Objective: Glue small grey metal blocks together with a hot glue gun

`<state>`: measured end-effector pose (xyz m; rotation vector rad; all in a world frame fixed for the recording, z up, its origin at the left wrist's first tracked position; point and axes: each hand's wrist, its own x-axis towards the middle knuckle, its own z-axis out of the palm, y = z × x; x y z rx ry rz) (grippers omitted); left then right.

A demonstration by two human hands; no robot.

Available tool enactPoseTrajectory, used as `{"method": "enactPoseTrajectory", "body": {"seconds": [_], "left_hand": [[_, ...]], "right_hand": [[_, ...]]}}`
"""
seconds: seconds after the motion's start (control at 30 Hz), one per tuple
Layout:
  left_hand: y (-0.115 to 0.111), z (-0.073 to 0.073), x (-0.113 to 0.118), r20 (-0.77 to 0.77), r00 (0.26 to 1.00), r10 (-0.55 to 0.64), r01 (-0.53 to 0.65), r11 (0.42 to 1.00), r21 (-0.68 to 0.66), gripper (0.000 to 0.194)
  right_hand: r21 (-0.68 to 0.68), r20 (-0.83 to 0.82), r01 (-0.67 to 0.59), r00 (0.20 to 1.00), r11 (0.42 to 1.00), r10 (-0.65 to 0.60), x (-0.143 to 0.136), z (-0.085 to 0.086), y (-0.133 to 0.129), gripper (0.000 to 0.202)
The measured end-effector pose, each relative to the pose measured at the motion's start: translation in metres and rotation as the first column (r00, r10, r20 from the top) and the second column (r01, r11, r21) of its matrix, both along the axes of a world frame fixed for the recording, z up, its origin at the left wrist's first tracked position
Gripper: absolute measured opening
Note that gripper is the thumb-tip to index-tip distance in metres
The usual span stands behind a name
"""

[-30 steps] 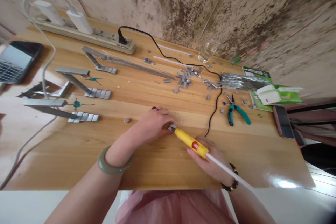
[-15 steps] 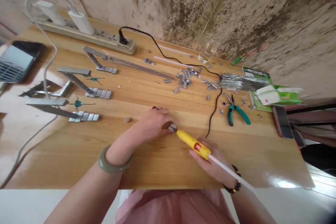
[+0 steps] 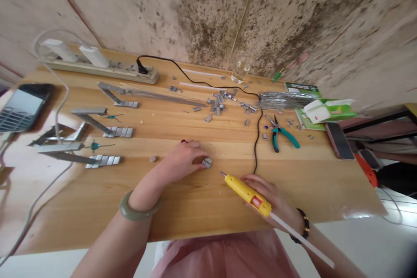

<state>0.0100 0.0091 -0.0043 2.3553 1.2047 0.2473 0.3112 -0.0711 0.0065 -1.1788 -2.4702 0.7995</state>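
Near the middle of the table, my left hand [image 3: 186, 160] pinches small grey blocks [image 3: 206, 163] at its fingertips; two sit side by side. My right hand [image 3: 272, 200] is wrapped round a yellow hot glue gun [image 3: 244, 192], a white glue stick [image 3: 302, 239] trailing from its back end. The gun's metal nozzle points at the grey blocks and stands a little apart from them. A round grey piece [image 3: 153, 159] lies left of my left wrist. Further back is a loose pile of small grey blocks [image 3: 217, 105].
Grey angled assemblies [image 3: 104, 161] stand at left, near a power strip [image 3: 107, 69] and a tablet [image 3: 28, 106]. Teal-handled pliers [image 3: 288, 137], a wire bundle [image 3: 286, 100], a drinking glass [image 3: 240, 73] and a phone [image 3: 339, 140] lie right. The gun's black cord [image 3: 257, 139] crosses the table.
The glue gun has drawn back from the grey blocks, down and to the right, so its nozzle no longer touches them. My left hand still holds the blocks. The whole view has shifted somewhat.
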Motion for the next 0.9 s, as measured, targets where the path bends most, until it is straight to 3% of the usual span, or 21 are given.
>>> {"method": "enactPoseTrajectory", "body": {"seconds": [0.1, 0.2, 0.33, 0.43, 0.63, 0.9], "left_hand": [[0.000, -0.001, -0.002, 0.014, 1.000, 0.007, -0.007, 1.000, -0.015, 0.030], [0.001, -0.004, -0.004, 0.062, 0.996, 0.061, -0.059, 0.998, -0.036, 0.042], [0.003, -0.010, -0.004, 0.083, 0.986, 0.147, -0.140, 0.986, -0.091, 0.045], [0.003, -0.011, -0.003, 0.056, 0.978, 0.200, -0.193, 0.975, -0.108, 0.041], [0.001, -0.015, -0.005, 0.083, 0.977, 0.196, -0.196, 0.981, -0.016, 0.035], [-0.003, -0.007, -0.005, 0.040, 0.988, 0.146, -0.146, 0.989, 0.003, 0.029]], "right_hand": [[0.062, 0.058, -0.010, 0.998, 0.998, 0.006, 0.010, -0.001, 0.001, 0.026], [0.215, 0.242, -0.006, 0.969, 0.977, -0.048, 0.021, -0.005, 0.008, 0.021], [0.468, 0.433, -0.012, 0.875, 0.884, -0.217, 0.042, -0.015, 0.025, 0.023], [0.549, 0.423, 0.046, 0.846, 0.835, -0.325, 0.053, -0.021, 0.037, 0.029], [0.449, 0.393, 0.106, 0.868, 0.887, -0.303, 0.047, -0.022, 0.050, 0.053], [0.320, 0.375, 0.045, 0.911, 0.946, -0.170, 0.038, -0.014, 0.053, 0.068]]}}
